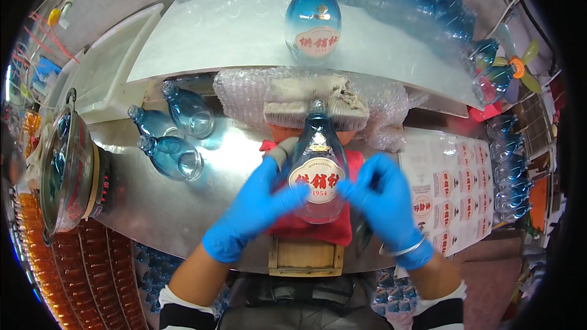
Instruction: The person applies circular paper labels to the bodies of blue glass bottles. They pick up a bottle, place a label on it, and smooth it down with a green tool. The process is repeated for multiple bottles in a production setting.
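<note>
A blue glass bottle (317, 168) with an oval label lies neck-away on a red cloth (318, 227), and both blue-gloved hands close on it: the left hand (254, 208) presses its fingers against the label's left edge while the right hand (382, 198) pinches the label's right edge. Beyond the bottle's neck sits a folded grey towel (315, 107) on bubble wrap (244, 95), and further beyond stands another labelled bottle (313, 21). Left of the held bottle lie three unlabelled blue bottles (174, 134); right of it lies a sheet of labels (452, 192).
</note>
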`<state>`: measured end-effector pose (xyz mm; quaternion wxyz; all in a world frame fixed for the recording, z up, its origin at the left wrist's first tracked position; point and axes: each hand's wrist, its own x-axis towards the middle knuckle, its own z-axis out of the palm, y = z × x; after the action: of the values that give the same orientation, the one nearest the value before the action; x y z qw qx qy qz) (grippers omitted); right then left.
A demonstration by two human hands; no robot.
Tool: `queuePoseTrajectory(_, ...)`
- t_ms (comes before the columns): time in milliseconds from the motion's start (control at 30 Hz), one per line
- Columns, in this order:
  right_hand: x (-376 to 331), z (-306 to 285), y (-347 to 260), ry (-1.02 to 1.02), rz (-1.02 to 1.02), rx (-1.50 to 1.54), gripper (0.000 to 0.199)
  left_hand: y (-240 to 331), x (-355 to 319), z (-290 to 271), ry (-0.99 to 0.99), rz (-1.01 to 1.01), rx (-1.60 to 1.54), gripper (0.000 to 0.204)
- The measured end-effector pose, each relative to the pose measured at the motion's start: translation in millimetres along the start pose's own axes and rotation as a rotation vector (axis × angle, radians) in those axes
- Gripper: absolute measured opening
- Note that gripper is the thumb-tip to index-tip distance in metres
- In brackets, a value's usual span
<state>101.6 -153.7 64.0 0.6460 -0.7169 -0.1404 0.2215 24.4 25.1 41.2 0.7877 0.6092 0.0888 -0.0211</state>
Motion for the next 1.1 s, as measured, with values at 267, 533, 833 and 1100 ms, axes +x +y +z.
queuePoseTrajectory(267, -26, 22, 34, 0.073, 0.035, 0.323, 0.032, 24, 22, 15, 0.089, -0.188, -0.147, 0.040)
queuePoseTrajectory(533, -25, 23, 32, 0.063, 0.060, 0.389, 0.030, 21, 22, 19, 0.141, -0.165, -0.160, 0.040)
queuePoseTrajectory(833, -24, 22, 33, 0.061, 0.046, 0.358, 0.029, 22, 19, 17, 0.116, -0.145, -0.176, 0.043)
queuePoseTrajectory(1100, -23, 2, 47, -0.037, 0.079, 0.406, 0.015, -21, -7, -9, -0.039, 0.133, -0.021, 0.069)
